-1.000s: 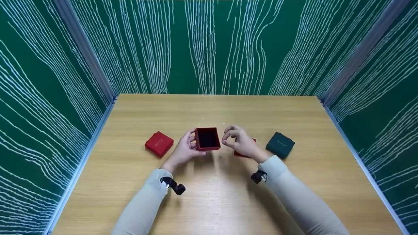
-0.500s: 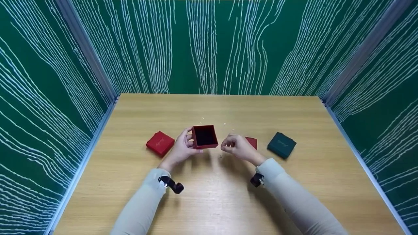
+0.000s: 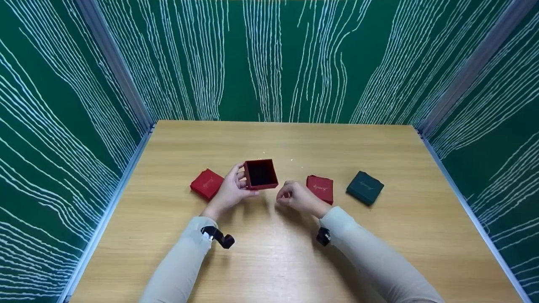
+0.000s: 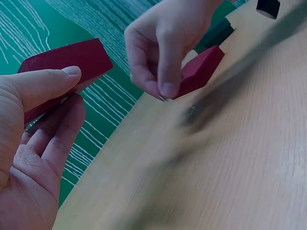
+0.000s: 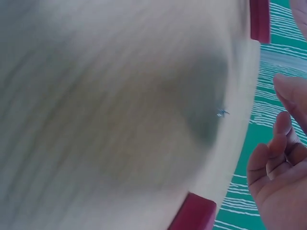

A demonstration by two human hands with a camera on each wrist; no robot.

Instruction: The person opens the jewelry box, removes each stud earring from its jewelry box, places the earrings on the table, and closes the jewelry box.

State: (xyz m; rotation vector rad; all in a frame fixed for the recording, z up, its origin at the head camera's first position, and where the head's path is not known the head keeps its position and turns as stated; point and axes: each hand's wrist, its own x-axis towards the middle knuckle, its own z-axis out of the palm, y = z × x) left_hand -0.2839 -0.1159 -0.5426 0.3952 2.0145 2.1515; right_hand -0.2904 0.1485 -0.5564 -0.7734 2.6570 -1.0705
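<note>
In the head view my left hand (image 3: pixel 230 190) holds a small red box (image 3: pixel 261 185) without a lid, its dark inside facing up. The left wrist view shows the thumb along one wall and fingers below. My right hand (image 3: pixel 298 197) is just right of the box, above the table. Its thumb and index finger pinch a tiny shiny piece (image 4: pixel 164 99), too small to name. Another tiny silvery-blue piece (image 5: pixel 222 113) lies on the table beneath. Close behind the right hand, a red square box-like piece (image 3: pixel 321 188) with gold script rests on the table.
A brighter red box (image 3: pixel 207 184) lies on the left, partly behind the left hand. To the far right sits a dark green box (image 3: pixel 365 188). Tiny white specks (image 3: pixel 291 160) dot the wooden table (image 3: pixel 269 269) at the back. Green walls with pale lines enclose it.
The left hand and its box have shifted slightly left and away. My right hand has come lower and left, staying pinched, and the red piece behind it is now uncovered.
</note>
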